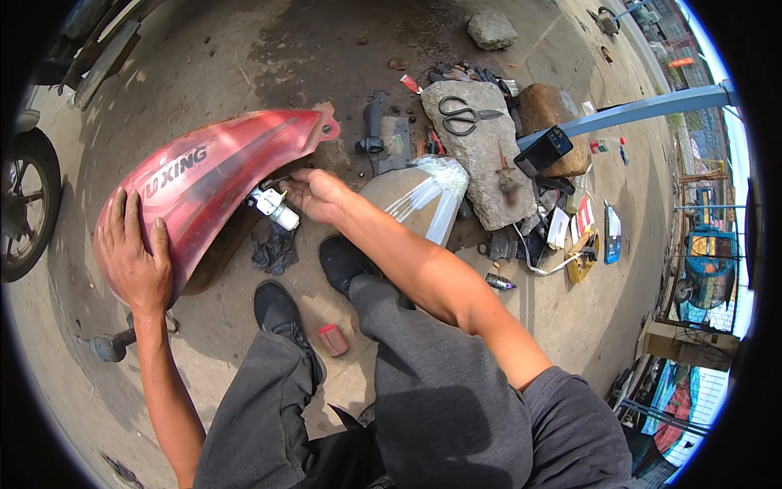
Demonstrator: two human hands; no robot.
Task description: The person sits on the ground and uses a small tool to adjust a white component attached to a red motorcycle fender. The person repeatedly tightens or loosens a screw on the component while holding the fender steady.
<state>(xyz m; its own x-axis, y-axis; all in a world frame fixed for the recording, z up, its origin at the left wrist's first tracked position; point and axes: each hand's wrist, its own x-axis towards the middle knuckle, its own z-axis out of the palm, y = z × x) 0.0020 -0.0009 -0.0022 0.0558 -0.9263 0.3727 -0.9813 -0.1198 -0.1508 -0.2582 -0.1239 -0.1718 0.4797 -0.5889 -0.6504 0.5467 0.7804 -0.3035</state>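
Observation:
A red motorcycle fuel tank (236,155) lies tilted on its side on the ground in front of me, to the left. My left hand (134,244) rests flat on its painted side with the fingers stretched out. Under the tank's near edge sticks out a silver and white fuel tap (275,208). Right beside the tap is my right hand (316,194), its fingers bent together in a pinch. A thin metal piece seems to show at the fingertips, too small to name. Below the tap lies a crumpled dark rag (275,248).
On the right, a stone slab (476,155) carries black-handled scissors (468,116). Nearby are a taped seat-like pad (428,196), a cordless tool (371,130), a phone (546,151) and loose parts. A hammer (110,346) lies left; a red block (333,339) lies by my shoes.

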